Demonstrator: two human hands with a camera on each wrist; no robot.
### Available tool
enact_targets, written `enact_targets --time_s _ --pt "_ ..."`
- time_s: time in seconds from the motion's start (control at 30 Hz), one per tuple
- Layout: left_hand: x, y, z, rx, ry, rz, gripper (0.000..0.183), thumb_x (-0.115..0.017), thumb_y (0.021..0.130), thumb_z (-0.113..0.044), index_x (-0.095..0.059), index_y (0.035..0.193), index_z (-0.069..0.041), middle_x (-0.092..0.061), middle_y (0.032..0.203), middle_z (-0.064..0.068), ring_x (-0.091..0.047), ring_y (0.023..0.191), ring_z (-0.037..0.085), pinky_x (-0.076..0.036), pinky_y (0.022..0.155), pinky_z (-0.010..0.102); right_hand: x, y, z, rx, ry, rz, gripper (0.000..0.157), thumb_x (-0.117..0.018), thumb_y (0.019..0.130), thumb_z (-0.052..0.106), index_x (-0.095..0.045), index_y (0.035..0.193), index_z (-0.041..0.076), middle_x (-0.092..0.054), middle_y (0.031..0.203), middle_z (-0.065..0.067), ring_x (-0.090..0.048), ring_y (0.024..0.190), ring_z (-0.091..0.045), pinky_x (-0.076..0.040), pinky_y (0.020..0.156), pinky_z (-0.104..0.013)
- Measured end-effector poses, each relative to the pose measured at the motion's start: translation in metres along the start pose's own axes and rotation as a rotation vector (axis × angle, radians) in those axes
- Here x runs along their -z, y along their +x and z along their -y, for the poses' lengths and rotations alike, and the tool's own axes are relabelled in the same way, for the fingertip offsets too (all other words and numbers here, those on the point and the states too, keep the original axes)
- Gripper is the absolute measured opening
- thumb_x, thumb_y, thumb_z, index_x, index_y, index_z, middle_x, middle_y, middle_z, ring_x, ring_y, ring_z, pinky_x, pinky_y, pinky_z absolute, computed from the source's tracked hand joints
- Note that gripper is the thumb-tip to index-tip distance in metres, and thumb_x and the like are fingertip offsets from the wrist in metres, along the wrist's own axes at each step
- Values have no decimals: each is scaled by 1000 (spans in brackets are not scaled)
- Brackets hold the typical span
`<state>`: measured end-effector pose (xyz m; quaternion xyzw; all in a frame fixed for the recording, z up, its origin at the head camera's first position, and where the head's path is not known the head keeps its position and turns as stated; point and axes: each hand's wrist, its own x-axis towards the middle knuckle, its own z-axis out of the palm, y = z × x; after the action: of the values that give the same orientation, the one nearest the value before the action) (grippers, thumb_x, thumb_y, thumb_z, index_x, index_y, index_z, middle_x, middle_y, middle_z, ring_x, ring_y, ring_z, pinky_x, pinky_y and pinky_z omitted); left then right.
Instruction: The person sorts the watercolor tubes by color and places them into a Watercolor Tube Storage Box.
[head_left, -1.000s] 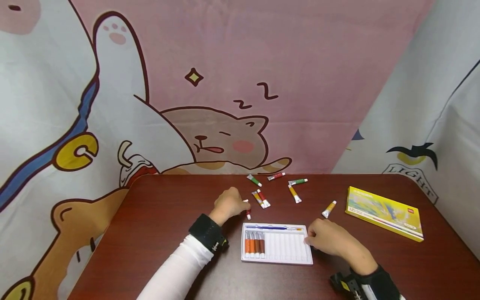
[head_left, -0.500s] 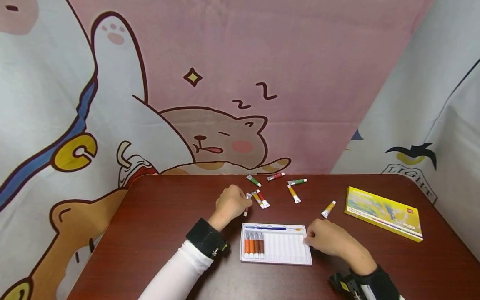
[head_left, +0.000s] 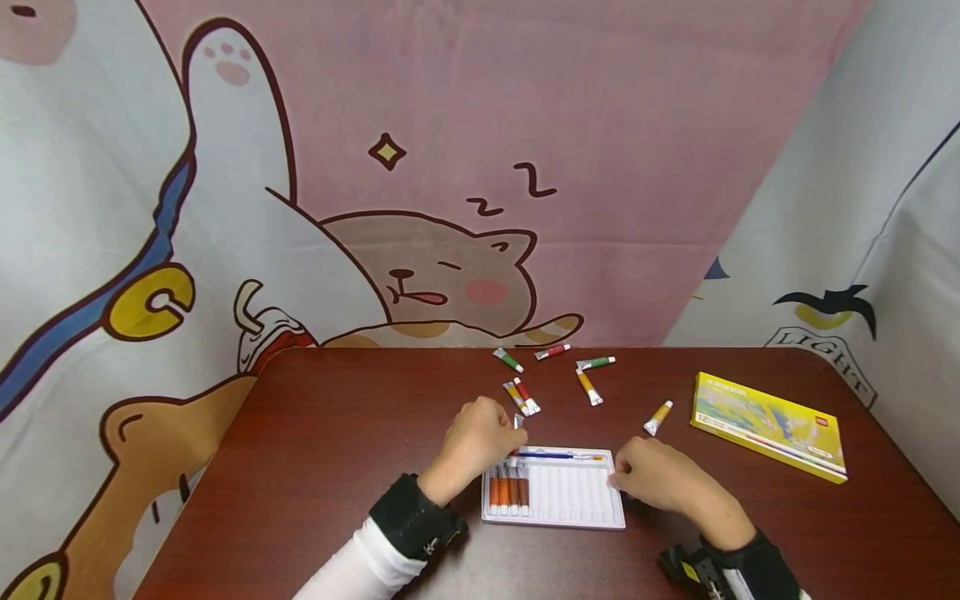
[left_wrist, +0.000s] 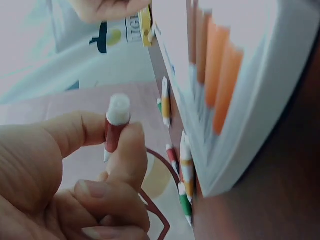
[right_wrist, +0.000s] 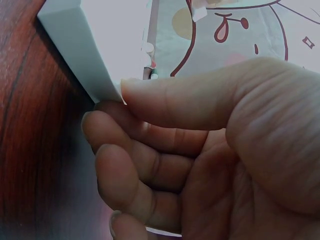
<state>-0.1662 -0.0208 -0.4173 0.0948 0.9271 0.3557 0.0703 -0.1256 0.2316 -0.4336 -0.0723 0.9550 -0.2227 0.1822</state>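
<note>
My left hand (head_left: pixel 480 433) pinches a dark red paint tube (left_wrist: pixel 114 134) between thumb and finger, its white cap exposed. In the head view this hand is over the top left corner of a white plastic tray (head_left: pixel 573 496), hiding that corner. Orange and brown paint tubes (head_left: pixel 508 490) lie side by side in the tray's left slots. A blue-handled paintbrush (head_left: pixel 555 456) rests in the long groove along its far side. At the right edge of the tray, my right hand (head_left: pixel 660 475) grips the rim, thumb on top and fingers curled below.
Behind the tray lie loose paint tubes: a yellow and red pair (head_left: pixel 522 397), two green ones, a red one (head_left: pixel 552 352) and a yellow one (head_left: pixel 588 387). Another yellow tube (head_left: pixel 658 418) is near my right hand. A yellow box (head_left: pixel 768 427) lies at the right.
My left hand has picked up the dark red tube from the table and moved it right and nearer, over the tray's corner. The right hand stays at the tray's edge.
</note>
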Motion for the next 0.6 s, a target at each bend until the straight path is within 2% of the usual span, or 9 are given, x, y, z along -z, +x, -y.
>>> enact_targets --time_s 0.13,0.3,0.43,0.6 --pt "-6 -10 -2 -26 23 37 46 -69 77 -26 -42 41 -18 -32 37 -11 -33 32 5 -16 32 21 1 -1 0 6 4 -1 23 -72 81 20 -59 61 18 -48 51 4 -43 47 -12 -31 45 -26" --pt "-15 -17 -4 -31 90 62 43 -68 74 -24 -42 40 -19 -35 35 -11 -40 32 6 -21 35 25 1 -1 0 4 4 -4 23 -72 81 20 -59 61 18 -48 51 4 -43 47 -12 -31 45 -26" --pt "-21 -19 -4 -27 169 85 42 -68 71 -28 -41 40 -19 -31 36 -12 -39 35 9 -22 37 28 0 -1 -1 3 4 -9 24 -71 81 20 -59 60 18 -47 51 4 -42 47 -12 -31 45 -26" --pt "-27 -19 -5 -23 263 99 40 -70 66 -33 -44 40 -20 -32 41 -12 -39 44 11 -30 42 32 -1 0 0 3 4 -9 23 -72 80 20 -59 60 18 -47 51 4 -43 47 -12 -31 45 -27"
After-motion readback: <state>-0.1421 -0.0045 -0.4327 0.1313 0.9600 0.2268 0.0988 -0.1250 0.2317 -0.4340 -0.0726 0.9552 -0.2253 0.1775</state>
